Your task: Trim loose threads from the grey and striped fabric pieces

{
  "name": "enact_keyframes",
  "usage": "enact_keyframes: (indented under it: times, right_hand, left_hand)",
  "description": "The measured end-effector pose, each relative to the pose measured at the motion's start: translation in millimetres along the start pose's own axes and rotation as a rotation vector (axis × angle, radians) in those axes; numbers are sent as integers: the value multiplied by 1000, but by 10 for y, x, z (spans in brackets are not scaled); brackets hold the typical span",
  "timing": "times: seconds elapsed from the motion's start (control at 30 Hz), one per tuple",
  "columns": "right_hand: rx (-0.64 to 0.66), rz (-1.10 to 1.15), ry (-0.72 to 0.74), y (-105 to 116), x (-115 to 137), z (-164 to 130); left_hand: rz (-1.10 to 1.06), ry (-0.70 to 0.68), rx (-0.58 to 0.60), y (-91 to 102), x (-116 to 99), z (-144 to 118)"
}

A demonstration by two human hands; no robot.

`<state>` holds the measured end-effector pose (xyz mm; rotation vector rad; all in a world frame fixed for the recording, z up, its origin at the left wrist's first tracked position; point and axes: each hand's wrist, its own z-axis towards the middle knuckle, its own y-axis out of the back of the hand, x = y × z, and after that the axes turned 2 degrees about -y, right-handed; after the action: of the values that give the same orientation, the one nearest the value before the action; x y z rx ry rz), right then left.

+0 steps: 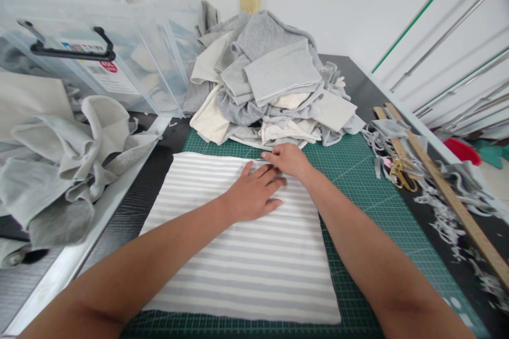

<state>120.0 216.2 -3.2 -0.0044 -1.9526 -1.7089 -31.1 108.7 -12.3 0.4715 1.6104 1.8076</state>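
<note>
A grey-and-white striped piece of fabric (238, 254) lies spread on a green cutting mat (350, 190). My left hand (256, 190) rests on it near the far edge, palm down with the fingers spread. Just beyond, my right hand (288, 160) is closed in a pinch at the fabric's far edge. Its curled fingers partly hide that edge, and a thin line shows at the fingertips, too small to make out.
Behind the mat rises a heap of grey and cream cloth pieces (278, 69). A clear plastic bin (135, 53) and more grey cloth (95, 137) are at the left. Gold-handled scissors (401, 177), a long wooden strip (449, 190) and fabric scraps (441, 214) lie along the right.
</note>
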Motion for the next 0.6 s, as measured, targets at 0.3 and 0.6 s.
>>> enact_keyframes:
  times: [0.3,0.6]
  right_hand:
    - [-9,-115,-16,-24,76,-18]
    - [-10,-143,-12,-23,105,-35]
  left_hand:
    - [18,-9,12,20,-5,4]
    - [-3,-3,12,12,-1,9]
